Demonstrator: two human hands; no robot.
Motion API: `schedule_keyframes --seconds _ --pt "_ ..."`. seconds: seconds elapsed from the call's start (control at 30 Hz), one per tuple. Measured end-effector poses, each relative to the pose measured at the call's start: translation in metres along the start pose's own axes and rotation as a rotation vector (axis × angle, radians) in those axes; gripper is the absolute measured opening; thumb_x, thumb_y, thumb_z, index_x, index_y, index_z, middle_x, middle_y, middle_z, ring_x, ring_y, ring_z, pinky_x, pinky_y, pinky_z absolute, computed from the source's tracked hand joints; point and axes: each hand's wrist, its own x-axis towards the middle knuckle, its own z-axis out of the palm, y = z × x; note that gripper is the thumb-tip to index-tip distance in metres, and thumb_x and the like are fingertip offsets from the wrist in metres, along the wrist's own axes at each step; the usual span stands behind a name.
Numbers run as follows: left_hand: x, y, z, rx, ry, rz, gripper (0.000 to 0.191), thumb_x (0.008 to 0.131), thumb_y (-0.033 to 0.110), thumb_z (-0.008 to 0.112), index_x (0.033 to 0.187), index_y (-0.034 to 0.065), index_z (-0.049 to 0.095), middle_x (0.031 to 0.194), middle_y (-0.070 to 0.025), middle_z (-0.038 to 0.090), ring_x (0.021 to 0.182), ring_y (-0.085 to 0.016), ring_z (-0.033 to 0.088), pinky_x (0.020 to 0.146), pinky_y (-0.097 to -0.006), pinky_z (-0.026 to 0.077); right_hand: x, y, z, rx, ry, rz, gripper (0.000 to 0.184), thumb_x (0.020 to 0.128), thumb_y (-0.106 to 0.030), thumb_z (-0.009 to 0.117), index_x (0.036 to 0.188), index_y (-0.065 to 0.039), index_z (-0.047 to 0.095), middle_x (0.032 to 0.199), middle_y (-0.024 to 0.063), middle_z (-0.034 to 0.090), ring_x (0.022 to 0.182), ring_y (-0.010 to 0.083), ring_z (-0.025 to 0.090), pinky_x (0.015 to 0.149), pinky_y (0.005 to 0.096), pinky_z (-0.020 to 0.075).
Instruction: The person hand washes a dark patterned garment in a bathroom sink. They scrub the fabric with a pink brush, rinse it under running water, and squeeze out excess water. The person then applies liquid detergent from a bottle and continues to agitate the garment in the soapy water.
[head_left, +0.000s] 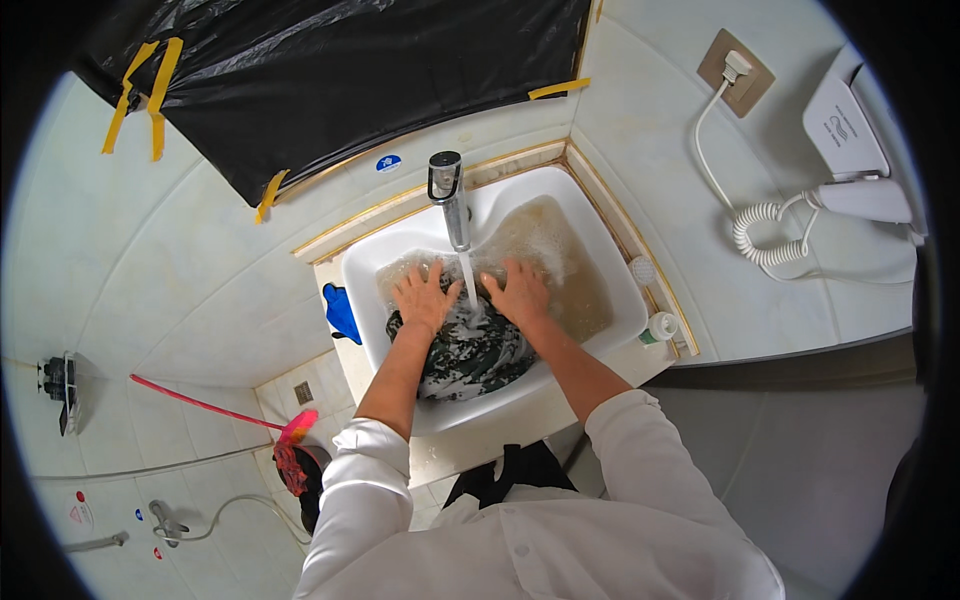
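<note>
A white washbasin (628, 300) before me holds murky, foamy water (581, 289). Dark camouflage-patterned cloth (480, 349) lies soaked in its front left part, partly under water. From the chrome faucet (456, 214) a stream of water (469, 281) runs down between my hands onto the cloth. My left hand (424, 296) is spread, palm down, at the cloth's upper left edge. On the other side of the stream, my right hand (521, 292) is also spread, at the cloth's upper right edge. Neither hand grips anything that I can see.
A blue cloth or glove (342, 313) hangs by the basin's left side. On the right ledge stand an opened white bottle (661, 327) and a clear round item (641, 270). A wall hair dryer (862, 199) with coiled cord is at right. A red-handled broom (210, 403) leans at left.
</note>
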Motion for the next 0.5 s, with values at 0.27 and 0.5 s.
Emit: schedule_keyframes --seconds 0.27,0.5 --pt "-0.027 -0.007 -0.03 -0.404 -0.144 -0.107 0.073 0.09 0.064 0.055 0.138 0.0084 0.059 0.123 -0.0216 0.066 0.122 -0.037 0.059 0.107 -0.0389 0.041 0.013 -0.02 0.009 0.213 -0.547 0.126 0.06 0.096 -0.053 0.051 0.124 -0.004 0.067 0.131 0.0213 0.064 0.12 0.0407 0.06 0.102 0.0477 0.0472" --pt "-0.08 -0.011 -0.08 -0.799 -0.038 0.024 0.081 0.086 0.065 0.066 0.133 0.0001 0.057 0.12 -0.0274 0.064 0.117 -0.037 0.061 0.101 -0.0407 0.045 -0.055 -0.061 -0.045 0.446 -0.219 -0.152 0.042 0.094 -0.042 0.057 0.097 -0.002 0.066 0.104 0.0194 0.07 0.097 0.0422 0.066 0.083 0.0508 0.0519"
